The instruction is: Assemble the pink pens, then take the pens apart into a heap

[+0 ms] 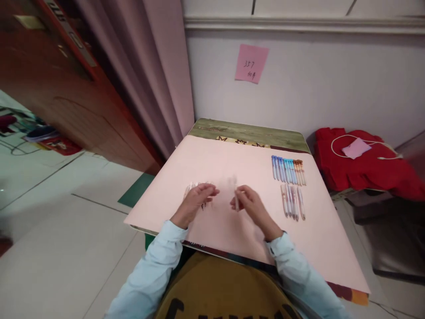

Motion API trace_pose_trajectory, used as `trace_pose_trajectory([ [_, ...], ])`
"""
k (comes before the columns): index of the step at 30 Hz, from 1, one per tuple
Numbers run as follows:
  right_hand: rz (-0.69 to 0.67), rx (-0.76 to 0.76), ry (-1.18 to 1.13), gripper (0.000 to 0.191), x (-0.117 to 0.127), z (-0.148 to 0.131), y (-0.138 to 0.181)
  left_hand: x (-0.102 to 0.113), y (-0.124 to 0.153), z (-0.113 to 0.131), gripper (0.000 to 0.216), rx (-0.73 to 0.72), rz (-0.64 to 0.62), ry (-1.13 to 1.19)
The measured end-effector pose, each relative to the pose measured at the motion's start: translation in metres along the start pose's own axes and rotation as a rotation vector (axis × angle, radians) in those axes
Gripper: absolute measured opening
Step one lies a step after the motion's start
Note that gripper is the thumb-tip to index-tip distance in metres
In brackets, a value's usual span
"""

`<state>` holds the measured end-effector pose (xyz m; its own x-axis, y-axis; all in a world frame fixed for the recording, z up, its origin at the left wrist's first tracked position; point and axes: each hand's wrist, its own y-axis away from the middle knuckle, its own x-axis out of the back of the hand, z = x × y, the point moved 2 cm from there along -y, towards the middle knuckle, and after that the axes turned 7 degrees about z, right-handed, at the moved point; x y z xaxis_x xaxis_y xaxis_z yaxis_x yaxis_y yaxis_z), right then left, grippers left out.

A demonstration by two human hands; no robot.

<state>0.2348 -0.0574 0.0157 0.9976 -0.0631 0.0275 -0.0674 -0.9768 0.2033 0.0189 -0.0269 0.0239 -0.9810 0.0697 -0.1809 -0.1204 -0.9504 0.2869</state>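
Note:
Over the pink sheet (229,155) on the table, my right hand (247,201) is closed round a pale, see-through pen (237,201), blurred and held nearly upright. My left hand (198,199) is a short way to the left, its fingers loosely bent and slightly apart, and no object shows in them. Partly hidden behind and beneath that hand lie several clear, slim pen pieces (188,188). At the right of the sheet is a neat row of capped pens (288,170) in dark blue, light blue and brown. Below the row lies a looser group of pale pens (292,201).
A red cloth (345,164) with a white cable and a pink note lies beyond the table's right side. Another pink note (251,64) is stuck to the wall. A curtain (149,66) and a wooden door (83,102) stand at the left.

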Motion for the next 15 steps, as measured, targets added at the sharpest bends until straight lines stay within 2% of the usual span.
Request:
trace_pose_trajectory([
  [1,-0.117,-0.056,-0.138,0.044,-0.022,0.001,0.001,-0.005,0.002,-0.004,0.037,0.029,-0.078,0.063],
  [3,-0.223,-0.136,-0.335,0.045,-0.057,0.003,0.001,-0.009,0.004,-0.011,0.039,0.058,-0.164,0.179],
  [6,-0.317,-0.293,-0.500,0.040,-0.086,0.006,-0.003,-0.001,0.005,-0.015,0.040,0.069,-0.135,0.274],
  [11,-0.435,-0.552,-0.663,0.026,-0.103,0.007,-0.011,0.018,0.005,-0.009,0.037,0.037,0.062,0.374],
  [15,-0.577,-0.602,-0.698,0.027,-0.106,0.002,-0.009,0.023,0.005,0.000,0.032,0.038,0.109,0.454],
])
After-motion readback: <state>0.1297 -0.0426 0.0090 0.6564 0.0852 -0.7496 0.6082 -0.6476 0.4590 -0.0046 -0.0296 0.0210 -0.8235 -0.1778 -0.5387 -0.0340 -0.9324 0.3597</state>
